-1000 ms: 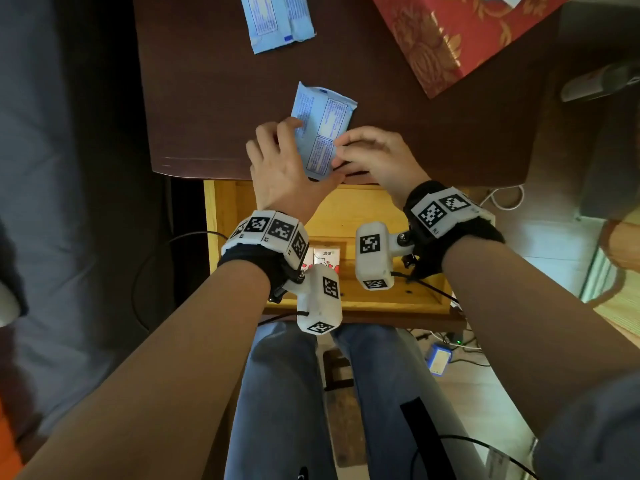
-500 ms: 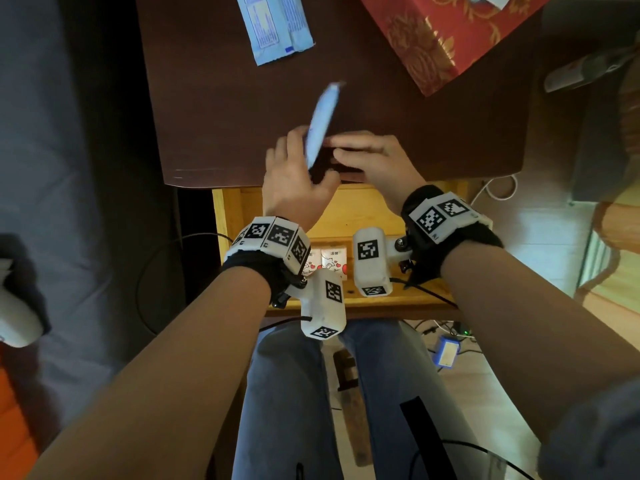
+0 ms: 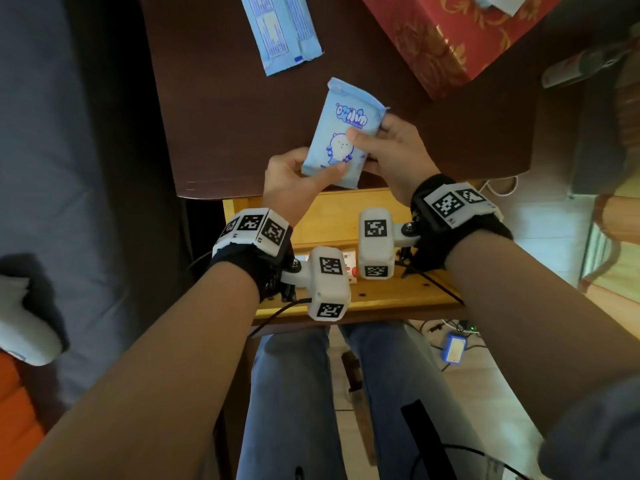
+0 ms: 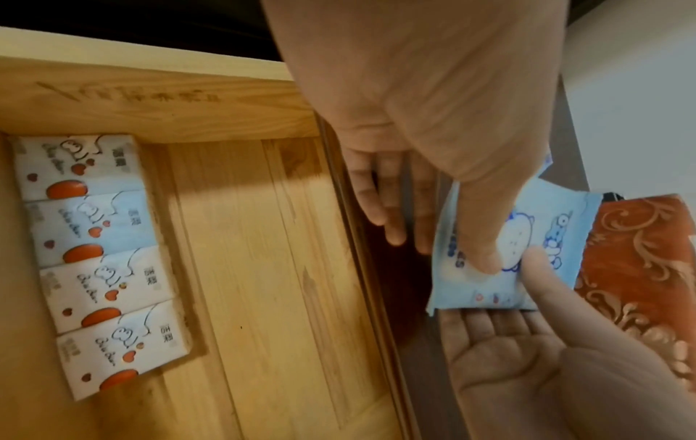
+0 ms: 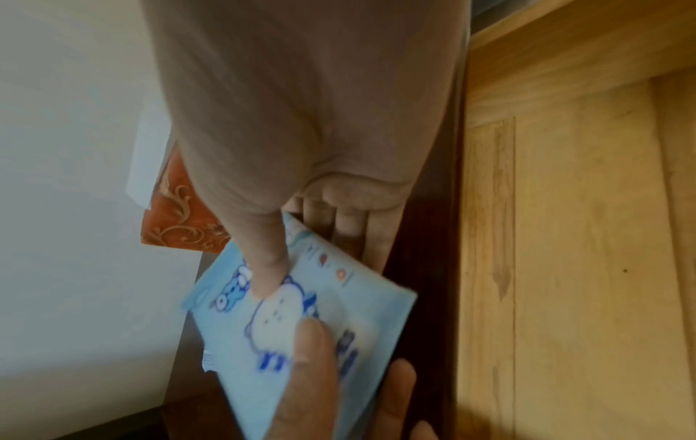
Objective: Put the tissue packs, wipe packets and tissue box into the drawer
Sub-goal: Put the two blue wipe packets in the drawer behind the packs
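Note:
I hold a light-blue wipe packet [image 3: 341, 133] with both hands over the near edge of the dark table, its cartoon face up. My left hand [image 3: 322, 171] pinches its lower end, thumb on top. My right hand [image 3: 367, 133] pinches its right side. The left wrist view shows the packet [image 4: 463, 285] between both thumbs. In the right wrist view the packet [image 5: 357, 312] is blurred. A second wipe packet [image 3: 280, 29] lies farther back on the table. The red tissue box [image 3: 450, 32] stands at the back right. Below, the wooden drawer [image 3: 329, 216] is open, with several tissue packs [image 4: 98, 262] in a row along one side.
The dark brown table [image 3: 214, 116] overhangs the back of the drawer. Bare drawer floor [image 4: 263, 268] lies beside the tissue packs. A grey bed [image 3: 69, 150] is on the left. A small blue device [image 3: 453, 351] and cables lie on the floor by my knees.
The packet has been turned over: its printed back faced up, then it stood edge-on, and now its cartoon front faces up. Both hands rolled with it and kept hold.

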A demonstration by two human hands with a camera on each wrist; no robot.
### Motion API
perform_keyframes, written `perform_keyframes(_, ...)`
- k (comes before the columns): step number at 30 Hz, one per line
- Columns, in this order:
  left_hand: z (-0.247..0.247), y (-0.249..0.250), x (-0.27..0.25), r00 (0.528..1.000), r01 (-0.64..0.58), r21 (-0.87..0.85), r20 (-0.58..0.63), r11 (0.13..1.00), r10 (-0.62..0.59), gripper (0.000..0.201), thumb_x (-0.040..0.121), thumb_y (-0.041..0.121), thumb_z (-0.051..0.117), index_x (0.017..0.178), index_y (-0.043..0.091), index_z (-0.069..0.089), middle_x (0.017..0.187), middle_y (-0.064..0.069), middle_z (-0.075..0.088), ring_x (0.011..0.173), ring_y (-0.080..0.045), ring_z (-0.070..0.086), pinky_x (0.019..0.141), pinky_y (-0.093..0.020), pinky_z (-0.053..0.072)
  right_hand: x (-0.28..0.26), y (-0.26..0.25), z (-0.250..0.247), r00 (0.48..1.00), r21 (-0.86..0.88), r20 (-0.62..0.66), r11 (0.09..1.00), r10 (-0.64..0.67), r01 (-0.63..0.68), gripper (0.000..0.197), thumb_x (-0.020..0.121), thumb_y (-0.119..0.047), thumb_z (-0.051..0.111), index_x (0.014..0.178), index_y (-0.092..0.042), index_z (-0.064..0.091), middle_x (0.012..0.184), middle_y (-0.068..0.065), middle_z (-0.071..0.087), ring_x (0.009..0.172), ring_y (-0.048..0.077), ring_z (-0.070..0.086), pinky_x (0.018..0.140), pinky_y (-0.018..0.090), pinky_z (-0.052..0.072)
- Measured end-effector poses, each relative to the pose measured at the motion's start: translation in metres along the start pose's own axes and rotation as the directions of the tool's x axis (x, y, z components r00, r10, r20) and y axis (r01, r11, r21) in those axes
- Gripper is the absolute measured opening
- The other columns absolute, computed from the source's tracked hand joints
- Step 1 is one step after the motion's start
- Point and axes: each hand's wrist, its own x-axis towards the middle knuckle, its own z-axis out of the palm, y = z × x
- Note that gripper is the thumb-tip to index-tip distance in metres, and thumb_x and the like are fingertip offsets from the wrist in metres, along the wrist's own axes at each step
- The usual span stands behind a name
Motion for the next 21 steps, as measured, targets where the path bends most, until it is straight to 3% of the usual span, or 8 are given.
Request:
perform_keyframes(2,-0.005,0.004,0.007,0.997,-0.040,0.030,-0.062,0.999,0.042,0.010,0.081,0.028,0.069,0.088,0.021,0.068,0.084,0.005,0.070,0.077,-0.007,0.066,0.069,-0.027,0.056,0.010,-0.005,0.002,0.995,-0.021,-0.092,0.999,-0.028,0.026,0.034,0.086,-0.005,0.060,0.118,0.000,0.052,0.110,0.015,0.065,0.092,0.022,0.067,0.079,0.033,0.058)
perform_keyframes(4,-0.011,0.008,0.017,0.985,-0.095,0.081,-0.135,0.992,0.106,0.013,0.083,0.031,0.064,0.092,0.021,0.067,0.089,0.003,0.070,0.084,-0.012,0.066,0.076,-0.037,0.057,0.022,-0.011,0.004,0.985,-0.049,-0.160,0.997,-0.061,0.053,0.033,0.086,-0.005,0.060,0.118,0.002,0.052,0.115,0.019,0.064,0.090,0.022,0.067,0.078,0.032,0.058)
perform_keyframes(7,-0.018,0.015,0.037,0.951,-0.164,0.220,-0.225,0.962,0.213,0.021,0.084,0.025,0.061,0.103,0.017,0.066,0.104,-0.003,0.068,0.088,-0.011,0.063,0.080,-0.031,0.055,0.039,-0.021,0.007,0.975,-0.130,-0.187,0.986,-0.124,0.100,0.030,0.086,-0.007,0.060,0.114,0.001,0.054,0.108,0.014,0.066,0.082,0.014,0.066,0.065,0.018,0.055)
perform_keyframes(8,-0.020,0.017,0.045,0.933,-0.196,0.272,-0.243,0.942,0.264,0.021,0.084,0.022,0.060,0.104,0.016,0.065,0.108,-0.005,0.066,0.092,-0.012,0.061,0.081,-0.030,0.053,0.044,-0.024,0.009,0.971,-0.155,-0.192,0.982,-0.141,0.112,0.030,0.085,-0.009,0.061,0.113,0.000,0.055,0.108,0.013,0.066,0.085,0.016,0.067,0.067,0.020,0.056)
perform_keyframes(11,-0.023,0.027,0.067,0.875,-0.261,0.447,-0.265,0.856,0.405,0.026,0.082,0.016,0.057,0.106,0.016,0.065,0.118,-0.008,0.059,0.114,-0.024,0.048,0.089,-0.025,0.039,0.056,-0.031,0.011,0.961,-0.198,-0.214,0.971,-0.174,0.132,0.030,0.082,-0.012,0.064,0.109,-0.001,0.059,0.109,0.017,0.068,0.095,0.026,0.068,0.086,0.043,0.057)
perform_keyframes(13,-0.023,0.037,0.081,0.852,-0.272,0.518,-0.262,0.811,0.452,0.032,0.081,0.014,0.056,0.111,0.018,0.063,0.130,-0.008,0.052,0.127,-0.029,0.038,0.096,-0.027,0.029,0.062,-0.034,0.011,0.958,-0.222,-0.216,0.965,-0.188,0.139,0.029,0.080,-0.013,0.065,0.107,-0.003,0.061,0.108,0.017,0.069,0.095,0.027,0.069,0.088,0.048,0.055)
perform_keyframes(18,-0.014,0.055,0.105,0.919,-0.211,0.654,-0.121,0.726,0.376,0.049,0.087,0.009,0.046,0.127,0.036,0.050,0.156,-0.003,0.020,0.145,-0.031,0.004,0.111,-0.055,0.019,0.067,-0.038,0.006,0.963,-0.289,-0.191,0.949,-0.188,0.128,0.031,0.079,-0.016,0.069,0.106,-0.002,0.062,0.105,0.017,0.070,0.093,0.025,0.069,0.087,0.046,0.056)
perform_keyframes(21,-0.009,0.054,0.113,0.934,-0.184,0.706,-0.091,0.684,0.345,0.041,0.090,0.022,0.047,0.126,0.040,0.049,0.158,-0.001,0.011,0.146,-0.031,-0.003,0.113,-0.059,0.005,0.070,-0.040,0.003,0.966,-0.292,-0.187,0.949,-0.178,0.118,0.033,0.080,-0.015,0.070,0.109,-0.001,0.062,0.107,0.016,0.070,0.094,0.024,0.069,0.087,0.043,0.056)
